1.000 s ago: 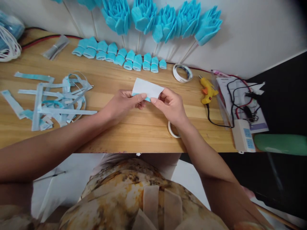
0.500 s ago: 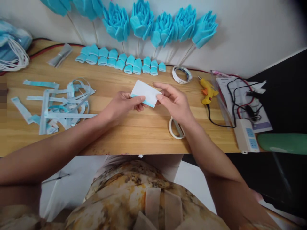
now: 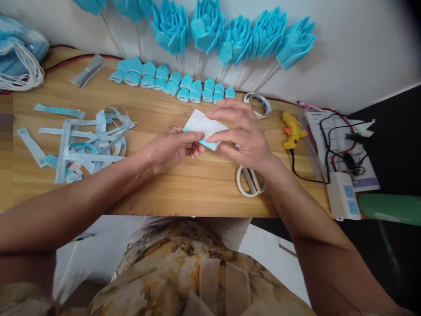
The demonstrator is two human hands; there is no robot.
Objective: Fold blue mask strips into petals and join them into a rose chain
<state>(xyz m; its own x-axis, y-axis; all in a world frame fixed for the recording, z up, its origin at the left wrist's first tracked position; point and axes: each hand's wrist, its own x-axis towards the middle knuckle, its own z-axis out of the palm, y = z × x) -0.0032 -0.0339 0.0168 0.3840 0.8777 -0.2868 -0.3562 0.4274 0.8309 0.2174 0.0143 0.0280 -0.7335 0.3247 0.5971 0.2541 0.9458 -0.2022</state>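
A small piece of white and blue fabric (image 3: 205,123) is held above the wooden table, white side up, with a blue strip along its near edge. My left hand (image 3: 176,147) pinches its left and lower part, the thumb on top and fingers beneath. My right hand (image 3: 245,134) is at its right side, thumb and fingers on the right corner and upper edge. Just below my right hand lie scissors (image 3: 250,181) with white handles, their blades hidden by the hand.
Blue folded pieces (image 3: 173,82) stand in rows at the back, before blue fabric flowers (image 3: 171,28) on sticks. Cut strips (image 3: 92,140) lie in a heap at left. Tape (image 3: 258,104), a yellow glue gun (image 3: 292,129) and a power strip (image 3: 344,195) are at right.
My right hand has shifted its grip, its fingers now spread along the fabric's upper right edge. More of the scissors' handles shows. The whole view has shifted slightly.
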